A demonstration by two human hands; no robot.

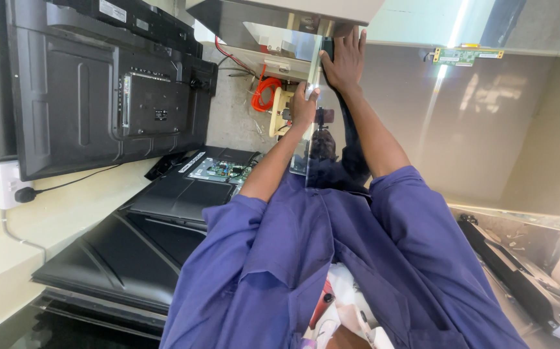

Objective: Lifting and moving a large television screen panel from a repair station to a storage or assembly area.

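Two bare hands grip the near edge of a large glossy display panel (486,129), the landmark for everything else in the head view. The picture is turned sideways, so the person's arms in blue sleeves (331,258) reach up the frame toward the panel.

The left hand (304,105) is curled around the panel's edge, fingers clenched on it with the thumb on the near face. The right hand (344,59) lies further along the same edge, palm flat against the reflective surface and fingers spread and wrapped over the rim. Gripping at two spaced points probably keeps the thin sheet from flexing or slipping.

At the panel's far edge a small green circuit strip (467,55) is attached, hanging free of both hands.

Just beyond the held edge, past the fingers, a coil of orange cable (265,92) lies on the work surface. Below the panel's held edge, beside the left forearm, a green circuit board (221,170) sits in an opened black housing. Well away from the panel, a black television back cover (99,97) leans against the wall, and more black covers (131,258) are stacked beneath it, with a wall plug (24,194) nearby.
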